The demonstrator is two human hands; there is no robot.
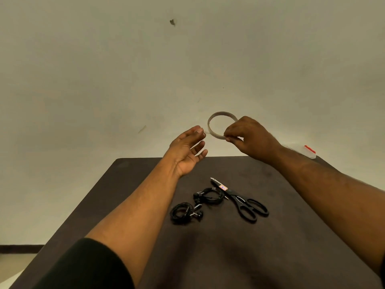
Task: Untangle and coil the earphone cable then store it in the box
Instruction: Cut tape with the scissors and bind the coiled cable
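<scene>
Black earphones lie on the dark table (270, 257) in two small coils, one (208, 196) nearer the middle and another (180, 212) to its left and closer to me. Both hands are raised above the table's far edge, well beyond the cables. My right hand (250, 138) pinches a thin, nearly used-up tape ring (211, 125) at its lower edge. My left hand (188, 151) hovers just left of the ring, palm turned toward it, fingers relaxed and holding nothing. No box is plainly visible.
Black-handled scissors (249, 206) lie right of the earphones with the blades pointing away. A clear plastic item with a red piece (310, 151) sits at the table's far right corner behind my right forearm. A plain wall stands behind the table.
</scene>
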